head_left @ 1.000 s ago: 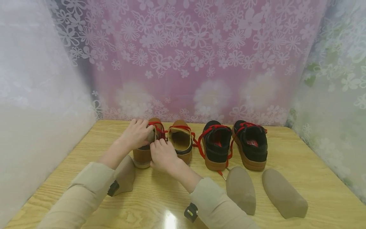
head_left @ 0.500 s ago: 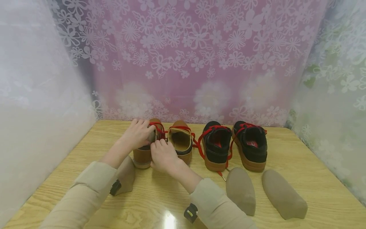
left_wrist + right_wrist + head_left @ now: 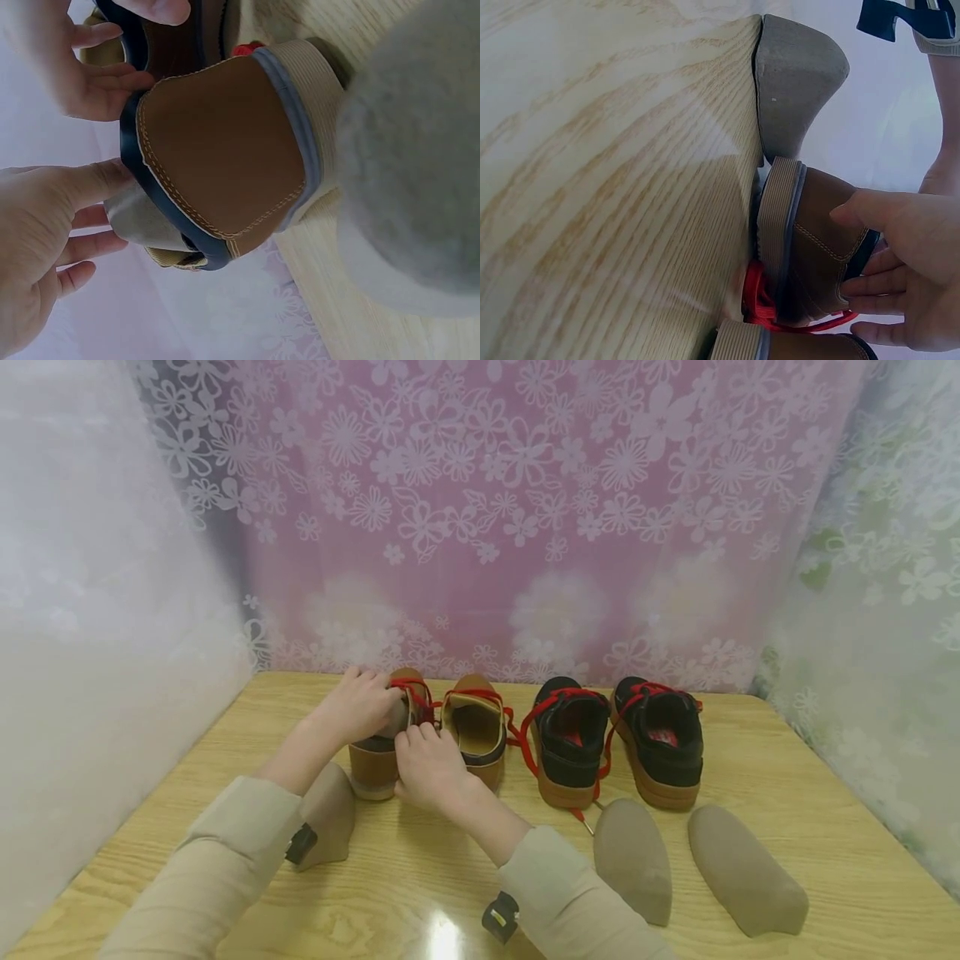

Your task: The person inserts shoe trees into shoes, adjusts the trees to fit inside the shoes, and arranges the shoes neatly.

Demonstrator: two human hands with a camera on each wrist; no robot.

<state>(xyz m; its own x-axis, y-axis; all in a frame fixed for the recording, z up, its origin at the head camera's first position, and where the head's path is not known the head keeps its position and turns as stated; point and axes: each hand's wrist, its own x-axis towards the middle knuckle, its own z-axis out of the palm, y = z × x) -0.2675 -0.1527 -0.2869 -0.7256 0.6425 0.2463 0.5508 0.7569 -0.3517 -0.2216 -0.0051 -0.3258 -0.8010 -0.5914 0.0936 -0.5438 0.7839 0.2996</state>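
The relation that matters most, as I judge it, is between the smooth, rounded, grey-beige shoe form (image 3: 142, 217) and the opening of the leftmost brown leather shoe with a dark collar and red laces (image 3: 225, 142). Your form sits partly inside that opening, its exposed end showing past the collar beside your left hand (image 3: 360, 706), which is the nearer of the two. Your left thumb lies at the collar's edge and your left fingers reach round the form's far side, pinching it between them. The shoe stands upright on the pale wooden table (image 3: 390, 893), heel towards you, toe pointing away; the form's long axis is mostly hidden, but it probably runs the same way, forward from your fingertips. Your right hand (image 3: 431, 768) is at the shoe's right side, fingertips touching the collar; whether its thumb clamps the leather, you cannot tell from here. A sideways tilt of the form would likely catch on the collar, so line it up with the toe
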